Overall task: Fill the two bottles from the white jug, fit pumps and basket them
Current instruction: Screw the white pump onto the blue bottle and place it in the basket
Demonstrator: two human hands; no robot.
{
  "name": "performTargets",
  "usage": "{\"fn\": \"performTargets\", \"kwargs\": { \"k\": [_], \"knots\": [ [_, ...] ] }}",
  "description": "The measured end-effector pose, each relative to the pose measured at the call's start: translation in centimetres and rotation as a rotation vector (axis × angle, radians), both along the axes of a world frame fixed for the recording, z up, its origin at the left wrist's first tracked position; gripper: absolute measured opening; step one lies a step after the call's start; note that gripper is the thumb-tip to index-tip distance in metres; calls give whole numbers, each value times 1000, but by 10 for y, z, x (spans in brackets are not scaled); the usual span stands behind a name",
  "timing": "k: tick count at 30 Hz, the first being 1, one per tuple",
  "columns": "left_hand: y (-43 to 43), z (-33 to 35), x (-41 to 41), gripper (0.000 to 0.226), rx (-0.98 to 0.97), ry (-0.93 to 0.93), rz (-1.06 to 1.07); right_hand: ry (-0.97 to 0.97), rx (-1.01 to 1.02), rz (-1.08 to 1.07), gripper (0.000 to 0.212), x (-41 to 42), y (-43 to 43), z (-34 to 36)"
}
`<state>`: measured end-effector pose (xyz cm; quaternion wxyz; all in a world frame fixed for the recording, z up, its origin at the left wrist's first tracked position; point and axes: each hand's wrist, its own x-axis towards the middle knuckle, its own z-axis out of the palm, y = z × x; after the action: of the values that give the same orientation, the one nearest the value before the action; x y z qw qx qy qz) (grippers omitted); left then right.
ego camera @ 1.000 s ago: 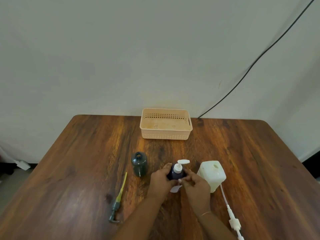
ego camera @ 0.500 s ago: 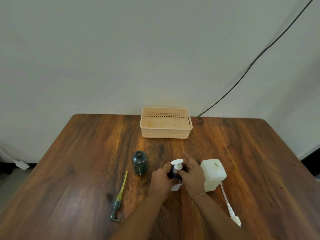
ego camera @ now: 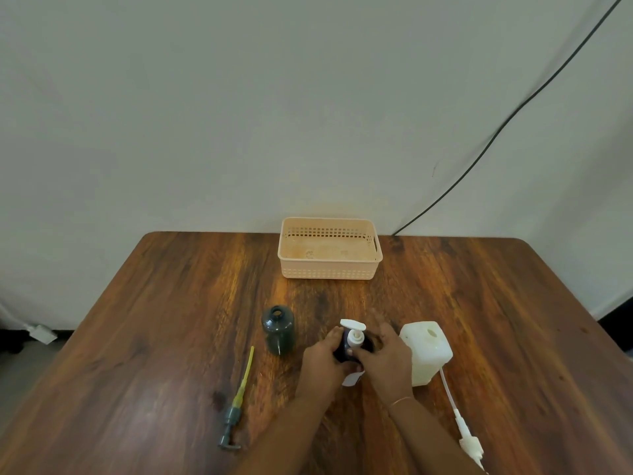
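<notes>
My left hand [ego camera: 323, 358] grips the dark bottle [ego camera: 342, 351] near the table's [ego camera: 171, 337] front edge, and my right hand [ego camera: 387, 358] pinches its white pump [ego camera: 354, 332] collar. The white jug [ego camera: 426, 351] sits just right; the green bottle [ego camera: 278, 332] stands open to the left, and the basket [ego camera: 330, 269] is at the back edge.

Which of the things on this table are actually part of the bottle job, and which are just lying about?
Part of the job:
dark blue bottle with white pump, in both hands
open dark green bottle
green-and-yellow pump lying flat
white plastic jug
peach plastic basket

Lying about:
white pump with tube by the jug
black cable on the wall
</notes>
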<state>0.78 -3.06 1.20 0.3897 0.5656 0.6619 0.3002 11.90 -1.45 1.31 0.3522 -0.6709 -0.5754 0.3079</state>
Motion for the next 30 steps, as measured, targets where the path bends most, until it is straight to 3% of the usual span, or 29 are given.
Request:
{"fn": "performTargets", "kwargs": {
  "k": [2,4,8,13,16,22,25,30],
  "knots": [
    [0,-3,1,73,-48,-15,23,-18,-80,1,66,6,-1,-4],
    [-1,-5,1,81,-111,-28,47,-7,-146,33,57,10,-2,-11],
    [1,-11,-1,57,-150,-51,52,13,-194,64,49,12,1,-18],
    [29,5,-6,47,-50,-88,80,41,-164,101,44,7,30,10],
    [72,39,-13,39,2,-86,96,99,-82,124,44,1,71,45],
    [175,84,-32,51,77,-118,62,124,20,153,47,-15,186,83],
    [218,69,-42,52,44,-196,76,217,-18,132,48,-24,231,73],
    [260,27,-45,51,-62,-270,77,203,-119,142,45,-26,274,31]
  ]
}}
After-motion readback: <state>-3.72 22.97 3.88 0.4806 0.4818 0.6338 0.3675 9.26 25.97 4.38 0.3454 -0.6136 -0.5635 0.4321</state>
